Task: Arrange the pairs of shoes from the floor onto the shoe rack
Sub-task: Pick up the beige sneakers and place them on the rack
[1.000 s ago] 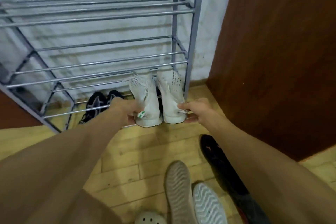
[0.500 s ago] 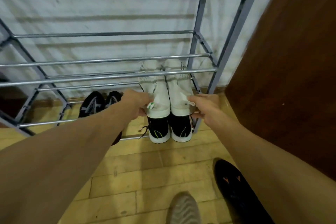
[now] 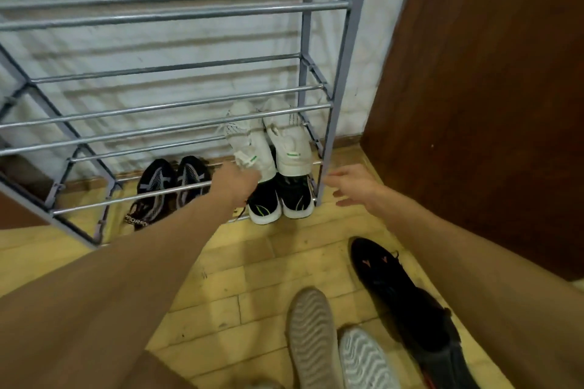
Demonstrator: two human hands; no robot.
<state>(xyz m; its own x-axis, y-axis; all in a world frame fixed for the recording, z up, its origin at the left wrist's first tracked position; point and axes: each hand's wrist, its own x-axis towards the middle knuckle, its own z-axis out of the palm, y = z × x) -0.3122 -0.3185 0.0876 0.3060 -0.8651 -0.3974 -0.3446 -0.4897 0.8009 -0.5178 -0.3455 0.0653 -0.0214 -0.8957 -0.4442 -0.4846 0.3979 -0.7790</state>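
The grey metal shoe rack stands against the white wall. A white pair rests on its second-lowest shelf at the right end, toes to the wall: the left white shoe and the right white shoe. My left hand is closed at the heel of the left white shoe. My right hand hovers just right of the pair, fingers spread, touching nothing. On the floor near me lie a black shoe and two upturned shoes, one with a grey sole and one with a pale sole.
On the bottom shelf, a black pair with white soles sits under the white pair, and a black-and-grey pair sits further left. A brown wooden door closes off the right side. The floor is yellow wood.
The white pair went from in front of the rack onto the second-lowest shelf. My right hand has let go and drawn back to the right. My head has pulled back from the rack.
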